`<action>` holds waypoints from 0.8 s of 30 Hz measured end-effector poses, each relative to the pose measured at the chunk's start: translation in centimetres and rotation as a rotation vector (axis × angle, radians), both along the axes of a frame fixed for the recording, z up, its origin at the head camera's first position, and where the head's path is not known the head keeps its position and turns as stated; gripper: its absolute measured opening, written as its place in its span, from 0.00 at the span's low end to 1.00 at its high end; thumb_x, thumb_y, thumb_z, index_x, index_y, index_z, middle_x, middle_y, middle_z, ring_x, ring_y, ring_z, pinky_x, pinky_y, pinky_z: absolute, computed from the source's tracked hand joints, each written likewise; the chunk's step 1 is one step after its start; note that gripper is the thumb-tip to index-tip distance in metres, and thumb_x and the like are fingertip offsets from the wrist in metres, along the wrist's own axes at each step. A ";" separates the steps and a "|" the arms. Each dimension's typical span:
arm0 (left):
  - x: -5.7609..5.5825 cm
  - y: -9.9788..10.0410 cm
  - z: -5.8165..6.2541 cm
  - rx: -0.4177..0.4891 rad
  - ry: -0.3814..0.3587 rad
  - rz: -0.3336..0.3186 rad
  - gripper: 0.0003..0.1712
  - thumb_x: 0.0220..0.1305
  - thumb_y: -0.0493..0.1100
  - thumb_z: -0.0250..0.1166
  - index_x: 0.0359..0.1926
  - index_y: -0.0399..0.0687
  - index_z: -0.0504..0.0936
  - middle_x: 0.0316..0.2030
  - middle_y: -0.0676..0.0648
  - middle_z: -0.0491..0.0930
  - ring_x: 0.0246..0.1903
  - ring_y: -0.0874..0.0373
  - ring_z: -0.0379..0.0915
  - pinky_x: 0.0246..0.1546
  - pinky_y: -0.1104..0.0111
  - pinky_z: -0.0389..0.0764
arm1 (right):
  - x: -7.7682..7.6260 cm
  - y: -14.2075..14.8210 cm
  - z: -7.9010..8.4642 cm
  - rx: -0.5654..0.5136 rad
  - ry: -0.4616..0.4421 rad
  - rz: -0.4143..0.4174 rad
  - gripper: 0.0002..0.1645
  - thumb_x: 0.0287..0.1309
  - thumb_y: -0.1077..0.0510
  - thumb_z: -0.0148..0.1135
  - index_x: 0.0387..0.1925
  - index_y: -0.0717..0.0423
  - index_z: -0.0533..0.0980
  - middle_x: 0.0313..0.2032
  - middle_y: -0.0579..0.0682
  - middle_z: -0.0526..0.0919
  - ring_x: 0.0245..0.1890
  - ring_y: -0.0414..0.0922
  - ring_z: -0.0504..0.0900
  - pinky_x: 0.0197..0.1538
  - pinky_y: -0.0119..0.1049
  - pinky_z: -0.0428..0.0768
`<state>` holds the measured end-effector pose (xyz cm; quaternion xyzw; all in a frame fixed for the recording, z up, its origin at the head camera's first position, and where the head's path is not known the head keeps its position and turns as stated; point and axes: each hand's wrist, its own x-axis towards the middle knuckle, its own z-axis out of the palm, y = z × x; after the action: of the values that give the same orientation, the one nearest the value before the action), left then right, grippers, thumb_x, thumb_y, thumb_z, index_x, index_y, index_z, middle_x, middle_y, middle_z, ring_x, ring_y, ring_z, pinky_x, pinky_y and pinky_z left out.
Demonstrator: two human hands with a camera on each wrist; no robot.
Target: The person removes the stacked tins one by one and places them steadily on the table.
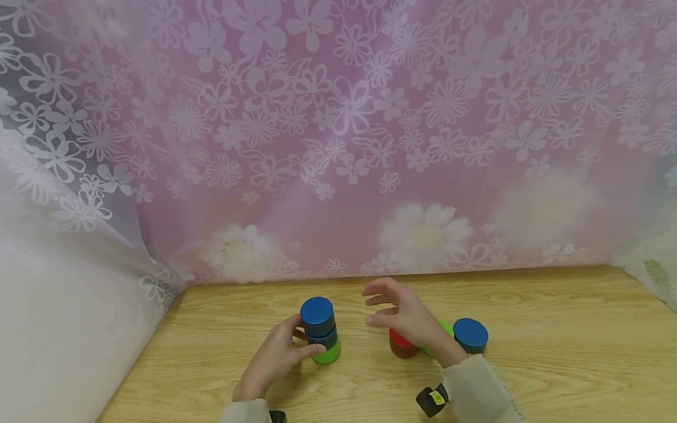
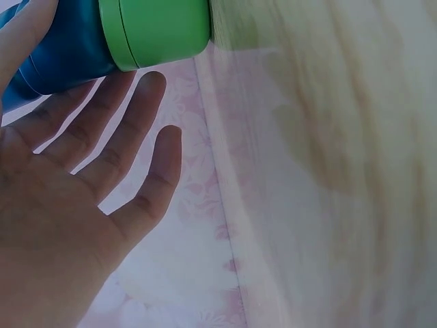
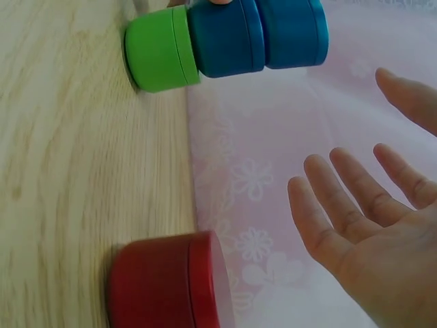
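A stack of three small round lidded tins stands on the table: a green tin point(image 3: 156, 51) at the bottom, a blue tin point(image 3: 222, 41) in the middle and another blue tin point(image 1: 317, 313) on top. My left hand point(image 1: 275, 354) holds the stack from the left, its thumb on the front of the middle tin and its fingers behind. To the right of the stack, my right hand point(image 1: 405, 314) hovers with fingers spread and nothing in them. Below that hand sits a red tin point(image 3: 160, 283), partly covered by it in the head view.
Beside the red tin are a second green tin point(image 1: 446, 326), mostly behind the right wrist, and a further blue tin point(image 1: 471, 334). A flowered pink curtain point(image 1: 334, 140) hangs along the back edge of the wooden table point(image 1: 585, 351).
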<state>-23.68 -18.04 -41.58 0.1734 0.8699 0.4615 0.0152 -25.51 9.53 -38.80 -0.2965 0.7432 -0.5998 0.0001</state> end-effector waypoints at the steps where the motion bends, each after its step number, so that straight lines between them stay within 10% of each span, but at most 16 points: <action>1: 0.0 0.0 0.0 0.000 -0.002 0.001 0.33 0.62 0.42 0.75 0.64 0.34 0.75 0.50 0.42 0.81 0.47 0.45 0.79 0.48 0.47 0.80 | 0.0 -0.2 0.0 0.002 0.001 0.001 0.26 0.64 0.68 0.66 0.61 0.69 0.69 0.59 0.68 0.75 0.58 0.69 0.75 0.57 0.57 0.78; 24: -0.1 0.0 0.0 0.008 -0.034 0.008 0.33 0.62 0.42 0.75 0.64 0.34 0.75 0.50 0.43 0.81 0.48 0.45 0.79 0.50 0.46 0.79 | 0.3 -4.0 -1.2 -0.016 -0.037 0.023 0.30 0.63 0.68 0.67 0.64 0.69 0.68 0.61 0.70 0.73 0.59 0.68 0.74 0.59 0.64 0.74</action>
<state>-23.73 -18.02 -41.54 0.1621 0.8683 0.4680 0.0272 -25.18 5.55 -39.95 -0.2939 0.7348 -0.6111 0.0182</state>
